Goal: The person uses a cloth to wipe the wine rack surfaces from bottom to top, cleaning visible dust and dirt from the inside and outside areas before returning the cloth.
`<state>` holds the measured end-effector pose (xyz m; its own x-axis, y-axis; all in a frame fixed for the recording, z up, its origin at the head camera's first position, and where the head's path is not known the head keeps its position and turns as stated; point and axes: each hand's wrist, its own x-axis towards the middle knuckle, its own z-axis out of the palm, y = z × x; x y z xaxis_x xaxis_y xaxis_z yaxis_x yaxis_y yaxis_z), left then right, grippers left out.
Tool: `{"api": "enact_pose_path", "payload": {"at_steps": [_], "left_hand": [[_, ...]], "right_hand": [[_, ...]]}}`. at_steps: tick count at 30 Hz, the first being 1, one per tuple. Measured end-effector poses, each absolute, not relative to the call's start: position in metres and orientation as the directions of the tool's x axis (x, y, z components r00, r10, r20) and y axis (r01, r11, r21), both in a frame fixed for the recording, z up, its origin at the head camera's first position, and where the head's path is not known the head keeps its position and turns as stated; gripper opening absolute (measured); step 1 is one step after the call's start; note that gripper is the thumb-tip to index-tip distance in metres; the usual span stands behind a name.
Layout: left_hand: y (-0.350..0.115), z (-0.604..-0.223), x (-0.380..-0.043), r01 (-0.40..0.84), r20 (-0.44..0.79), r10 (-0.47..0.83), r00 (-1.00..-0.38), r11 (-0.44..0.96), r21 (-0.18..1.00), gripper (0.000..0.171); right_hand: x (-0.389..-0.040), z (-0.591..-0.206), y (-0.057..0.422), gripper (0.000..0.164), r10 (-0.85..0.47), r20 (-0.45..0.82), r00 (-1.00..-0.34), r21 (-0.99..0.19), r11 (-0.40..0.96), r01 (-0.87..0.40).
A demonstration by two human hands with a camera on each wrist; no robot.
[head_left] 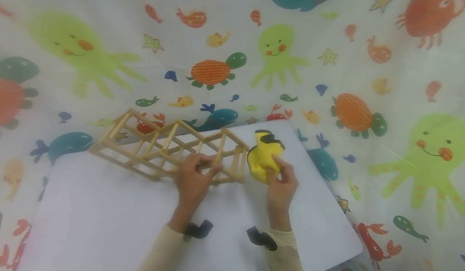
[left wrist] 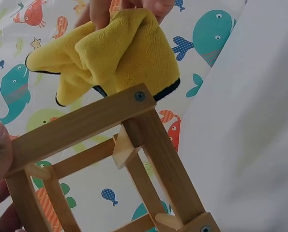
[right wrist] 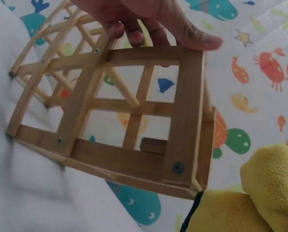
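Observation:
A wooden lattice rack (head_left: 164,152), made of flat slats and round dowels, stands at the far side of the white table. My left hand (head_left: 194,178) grips its frame near the right end, thumb and fingers around a slat. In my right hand (head_left: 281,186) is a yellow cleaning cloth (head_left: 263,160) with dark edging, pinched and bunched up. The cloth (left wrist: 134,53) is at the rack's end corner in the left wrist view; whether they touch is unclear. Screw heads show at the corners of the rack (right wrist: 187,125) in the right wrist view.
The white tabletop (head_left: 120,218) extends in front of the rack and ends at a right edge (head_left: 327,194). Behind and around it hangs a sheet (head_left: 232,40) printed with sea animals. Dark straps (head_left: 197,229) are on both wrists.

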<state>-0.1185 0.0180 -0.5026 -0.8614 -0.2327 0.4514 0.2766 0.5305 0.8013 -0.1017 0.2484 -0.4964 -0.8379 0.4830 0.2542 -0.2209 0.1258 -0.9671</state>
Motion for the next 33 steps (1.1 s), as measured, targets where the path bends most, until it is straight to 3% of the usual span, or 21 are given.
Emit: {"api": "enact_pose_path", "payload": {"at_steps": [7, 10, 12, 15, 17, 19, 21, 27, 33], "left_hand": [[0.032, -0.496, -0.125, 0.229, 0.44, -0.243, -0.865, 0.588, 0.776, 0.035], [0.03, -0.49, -0.123, 0.25, 0.506, -0.239, -0.828, 0.651, 0.717, 0.036], [0.017, -0.483, -0.121, 0.291, 0.592, -0.255, -0.765, 0.683, 0.67, 0.036], [-0.027, -0.47, -0.122, 0.321, 0.701, -0.349, -0.622, 0.703, 0.634, 0.039], [-0.066, -0.465, -0.125, 0.297, 0.721, -0.438, -0.537, 0.702, 0.647, 0.042], [-0.103, -0.465, -0.129, 0.232, 0.69, -0.522, -0.501, 0.687, 0.689, 0.045], [-0.133, -0.472, -0.131, 0.161, 0.645, -0.563, -0.517, 0.676, 0.719, 0.048], [-0.17, -0.495, -0.13, 0.058, 0.512, -0.55, -0.66, 0.642, 0.765, 0.055], [-0.17, -0.498, -0.131, -0.023, 0.43, -0.594, -0.68, 0.604, 0.797, 0.058]], "right_hand": [[-0.103, -0.5, 0.244, 0.046, 0.446, 0.212, -0.87, -0.977, 0.108, -0.183], [-0.104, -0.505, 0.245, 0.047, 0.449, 0.196, -0.872, -0.981, 0.105, -0.166], [-0.105, -0.507, 0.247, 0.047, 0.449, 0.19, -0.873, -0.981, 0.11, -0.157], [-0.107, -0.509, 0.252, 0.047, 0.444, 0.201, -0.873, -0.978, 0.138, -0.156], [-0.108, -0.509, 0.255, 0.047, 0.442, 0.213, -0.871, -0.975, 0.149, -0.163], [-0.11, -0.509, 0.259, 0.047, 0.445, 0.215, -0.869, -0.974, 0.158, -0.16], [-0.111, -0.509, 0.261, 0.046, 0.449, 0.214, -0.867, -0.975, 0.154, -0.161], [-0.115, -0.506, 0.256, 0.043, 0.387, 0.295, -0.874, -0.956, 0.126, -0.267], [-0.131, -0.497, 0.258, 0.046, 0.28, 0.408, -0.869, -0.892, 0.327, -0.313]]}}
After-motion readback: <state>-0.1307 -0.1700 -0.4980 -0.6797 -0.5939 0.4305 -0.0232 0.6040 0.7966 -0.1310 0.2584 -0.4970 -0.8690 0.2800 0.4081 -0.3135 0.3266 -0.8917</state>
